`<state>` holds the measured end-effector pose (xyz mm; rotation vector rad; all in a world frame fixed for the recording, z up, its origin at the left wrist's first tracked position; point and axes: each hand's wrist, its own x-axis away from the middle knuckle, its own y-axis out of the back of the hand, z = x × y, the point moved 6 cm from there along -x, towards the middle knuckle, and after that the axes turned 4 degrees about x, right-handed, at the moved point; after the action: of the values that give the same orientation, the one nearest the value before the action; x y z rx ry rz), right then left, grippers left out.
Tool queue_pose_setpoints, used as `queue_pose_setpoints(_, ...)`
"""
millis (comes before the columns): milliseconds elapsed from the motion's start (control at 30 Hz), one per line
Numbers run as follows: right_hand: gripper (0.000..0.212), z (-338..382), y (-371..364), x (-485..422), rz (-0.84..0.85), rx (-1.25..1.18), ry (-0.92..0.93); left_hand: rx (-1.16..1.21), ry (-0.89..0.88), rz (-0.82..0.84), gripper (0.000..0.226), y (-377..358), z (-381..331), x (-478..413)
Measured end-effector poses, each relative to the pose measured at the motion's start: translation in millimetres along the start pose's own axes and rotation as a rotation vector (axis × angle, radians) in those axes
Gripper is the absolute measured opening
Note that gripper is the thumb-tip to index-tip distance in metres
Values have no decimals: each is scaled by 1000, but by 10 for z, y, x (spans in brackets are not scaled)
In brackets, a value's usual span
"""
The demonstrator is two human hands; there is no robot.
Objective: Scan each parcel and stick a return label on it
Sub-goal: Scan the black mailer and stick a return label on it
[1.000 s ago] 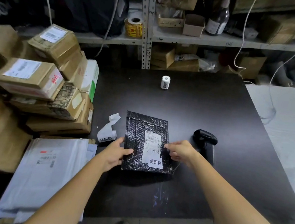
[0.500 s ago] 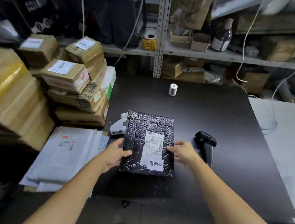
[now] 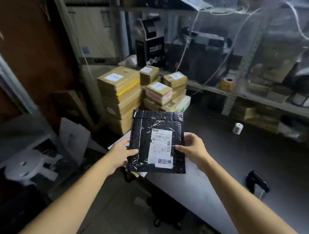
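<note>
We have both hands on the black parcel (image 3: 144,135), which is held in the air, face up toward the camera. The left hand (image 3: 121,152) grips its left edge, thumb on the front and fingers behind. The right hand (image 3: 192,148) grips its right edge, thumb pressed just beside the shipping label (image 3: 160,144), fingers curled round the back. Neither hand is spread or empty. We judge the two-sided grip is there to keep the soft bubble mailer flat and stop it folding.

The return label (image 3: 164,161) sits on the lower right of the parcel's front, overlapping the bottom of the shipping label, with the barcode uncovered. So the sticking looks done on this one. Whether it has been scanned we cannot tell.

The table (image 3: 221,163) lies below and to the right of the parcel. On it the scanner (image 3: 256,183) lies well right of the parcel and lower, out of either hand. The label roll (image 3: 238,128) stands right of the parcel and further back. A stack of cardboard boxes (image 3: 121,94) rises just behind the parcel, to its left.

Our guess: the parcel is heading for a finished pile left of the table, though that spot is not in view.
</note>
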<state>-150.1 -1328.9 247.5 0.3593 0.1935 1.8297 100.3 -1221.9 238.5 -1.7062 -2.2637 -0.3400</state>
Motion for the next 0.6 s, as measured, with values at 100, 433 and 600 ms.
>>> queue_pose_setpoints(100, 42, 440, -583, 92, 119, 35, 73, 47, -6, -120, 31, 615, -82, 438)
queue_pose_setpoints(433, 21, 1347, -3212, 879, 488, 24, 132, 128, -58, -574, 32, 3069, 406, 2004)
queue_pose_setpoints(600, 21, 1559, -4849, 1512, 655, 125, 121, 154, -15, -758, 46, 4421, 1024, 2847)
